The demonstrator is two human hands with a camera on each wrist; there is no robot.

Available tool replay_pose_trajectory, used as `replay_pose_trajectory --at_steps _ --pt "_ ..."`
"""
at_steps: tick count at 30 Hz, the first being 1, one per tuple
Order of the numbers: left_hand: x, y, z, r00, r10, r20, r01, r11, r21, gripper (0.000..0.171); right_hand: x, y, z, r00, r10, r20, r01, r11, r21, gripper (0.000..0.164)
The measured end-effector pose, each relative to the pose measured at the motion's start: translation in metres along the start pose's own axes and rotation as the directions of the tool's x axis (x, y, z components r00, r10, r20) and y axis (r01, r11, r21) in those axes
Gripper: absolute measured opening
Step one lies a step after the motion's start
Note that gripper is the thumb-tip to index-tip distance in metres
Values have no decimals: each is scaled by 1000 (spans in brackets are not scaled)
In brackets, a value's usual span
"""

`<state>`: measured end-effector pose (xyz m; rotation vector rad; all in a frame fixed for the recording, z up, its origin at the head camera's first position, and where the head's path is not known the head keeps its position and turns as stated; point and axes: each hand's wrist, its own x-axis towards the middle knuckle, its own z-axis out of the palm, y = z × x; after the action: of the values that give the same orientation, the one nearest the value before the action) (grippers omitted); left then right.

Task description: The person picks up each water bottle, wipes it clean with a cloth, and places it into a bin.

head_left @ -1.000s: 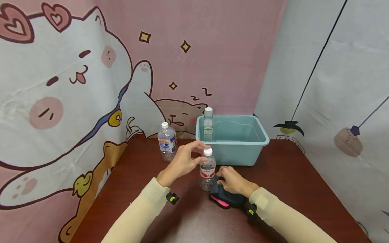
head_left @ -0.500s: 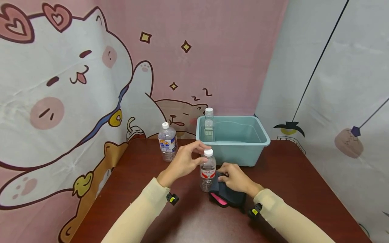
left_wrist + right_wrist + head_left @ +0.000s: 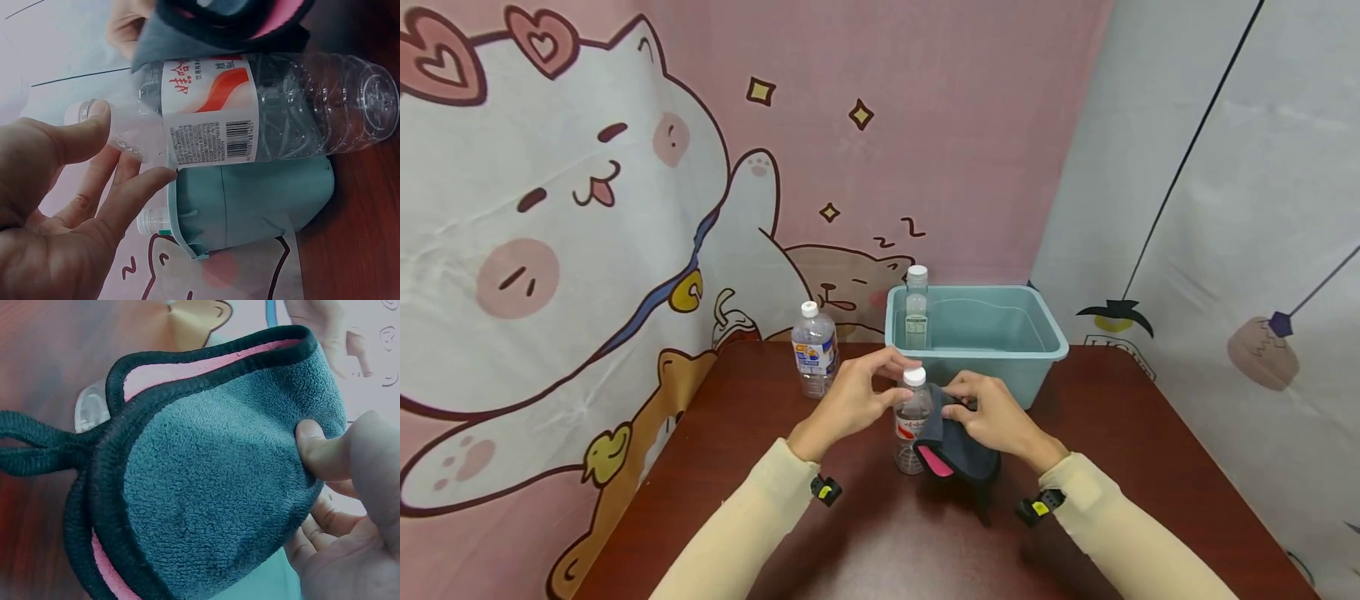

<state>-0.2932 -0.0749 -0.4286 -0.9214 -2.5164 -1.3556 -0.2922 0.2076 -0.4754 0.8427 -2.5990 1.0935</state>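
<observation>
A clear plastic bottle (image 3: 909, 429) with a white cap and a red-and-white label stands upright on the table. My left hand (image 3: 852, 393) pinches it near the neck, thumb and fingers just under the cap in the left wrist view. With thumb and fingertips my right hand (image 3: 998, 418) grips a folded grey cloth (image 3: 961, 450), its lower end hanging down. Black trim, a pink inner side and a black loop show on this cloth (image 3: 212, 481) in the right wrist view. It overlaps the bottle's right side in the head view.
Behind the bottle stands a light blue plastic tub (image 3: 977, 354). A slim clear bottle (image 3: 916, 312) with a white cap is upright inside its left end. Another clear bottle (image 3: 814, 354), with a blue-and-yellow label, stands further left on the dark red-brown table (image 3: 1105, 467).
My right hand has risen and drawn the cloth up along the bottle's right side, so that it hangs more steeply. The left hand and bottle have stayed in place.
</observation>
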Motion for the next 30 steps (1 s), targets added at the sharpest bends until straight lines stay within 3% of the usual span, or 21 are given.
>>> replay_pose_trajectory --at_steps 8,16,22,30 --pt "0 3 1 1000 -11 12 11 1000 8 42 4 -16 -8 999 8 -54 -3 995 99 29" --pt "-1 4 0 1000 -13 -2 13 1000 19 40 10 -25 -5 993 -36 -114 45 996 74 27" --pt "-1 3 1 1000 -24 -1 24 999 31 42 10 -26 -5 993 -37 -111 43 998 47 23" --pt "-2 3 1 1000 -21 -3 21 1000 23 43 5 -20 -6 998 16 -54 -16 1000 3 32"
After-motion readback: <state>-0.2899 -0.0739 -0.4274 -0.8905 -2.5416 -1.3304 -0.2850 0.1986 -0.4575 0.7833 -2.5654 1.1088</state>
